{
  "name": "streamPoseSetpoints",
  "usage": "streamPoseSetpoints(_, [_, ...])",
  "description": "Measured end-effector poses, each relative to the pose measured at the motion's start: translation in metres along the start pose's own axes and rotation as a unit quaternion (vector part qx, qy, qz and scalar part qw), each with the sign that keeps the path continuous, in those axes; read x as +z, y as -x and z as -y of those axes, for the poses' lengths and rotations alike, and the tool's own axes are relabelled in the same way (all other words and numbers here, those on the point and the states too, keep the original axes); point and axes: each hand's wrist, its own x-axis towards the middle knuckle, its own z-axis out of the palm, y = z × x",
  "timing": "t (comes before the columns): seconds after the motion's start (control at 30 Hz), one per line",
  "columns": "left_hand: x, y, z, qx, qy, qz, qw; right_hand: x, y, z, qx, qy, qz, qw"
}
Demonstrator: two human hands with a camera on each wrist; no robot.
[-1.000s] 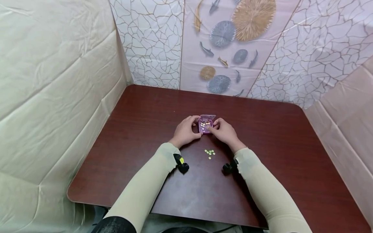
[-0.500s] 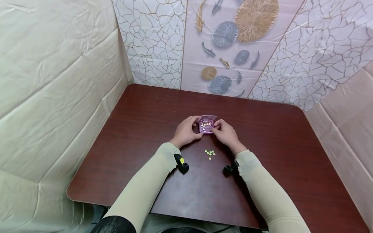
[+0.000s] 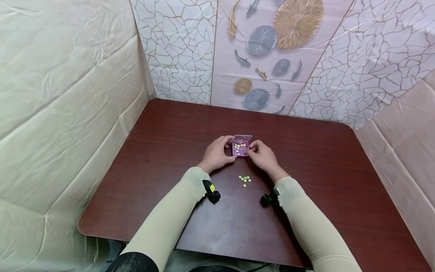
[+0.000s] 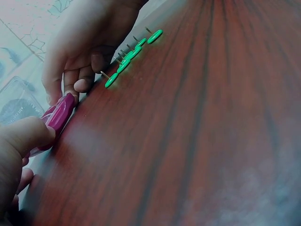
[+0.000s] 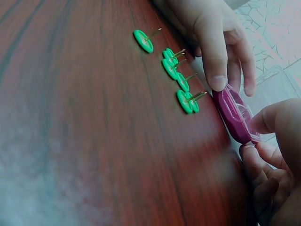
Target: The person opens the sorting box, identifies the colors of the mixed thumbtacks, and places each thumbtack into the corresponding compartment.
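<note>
A small purple plastic box [image 3: 240, 148] stands on the table with its clear hinged lid [image 3: 242, 137] raised at the back. Several small yellowish and pale pieces lie in its compartments. My left hand [image 3: 217, 153] grips the box's left side, thumb at the near corner and fingers toward the back. My right hand [image 3: 263, 156] pinches the right side, its thumb [image 5: 265, 117] over the rim and its fingers outside, below the thumb. Whether anything small is under that thumb is hidden. Nearer my body, several green thumbtacks [image 3: 245, 178] lie on their heads, pins up [image 5: 143, 41].
The dark red-brown table [image 3: 163, 158] reaches past both arms. A patterned cloth [image 3: 180, 53] hangs behind it, and pale padded sheets [image 3: 68, 113] flank it. Black wrist cameras [image 3: 213, 195] sit on both sleeves, close to the tabletop.
My right thumb has drawn back from inside the box to its right rim. The left hand keeps its grip, and the loose thumbtacks have not moved.
</note>
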Motion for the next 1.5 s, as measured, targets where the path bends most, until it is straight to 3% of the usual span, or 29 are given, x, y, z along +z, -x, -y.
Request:
streamPoseSetpoints(0.1, [-0.001, 0.0, -0.001, 0.003, 0.003, -0.001, 1.0, -0.003, 0.007, 0.009, 0.003, -0.004, 0.002, 1.0])
streamPoseSetpoints(1.13, [0.0, 0.001, -0.001, 0.005, -0.004, -0.001, 1.0, -0.001, 0.009, 0.007, 0.005, 0.003, 0.01, 0.9999])
streamPoseSetpoints(1.5, [-0.003, 0.001, -0.005, -0.007, -0.005, 0.008, 0.9999, -0.012, 0.013, 0.003, -0.022, -0.026, 0.049, 0.9982])
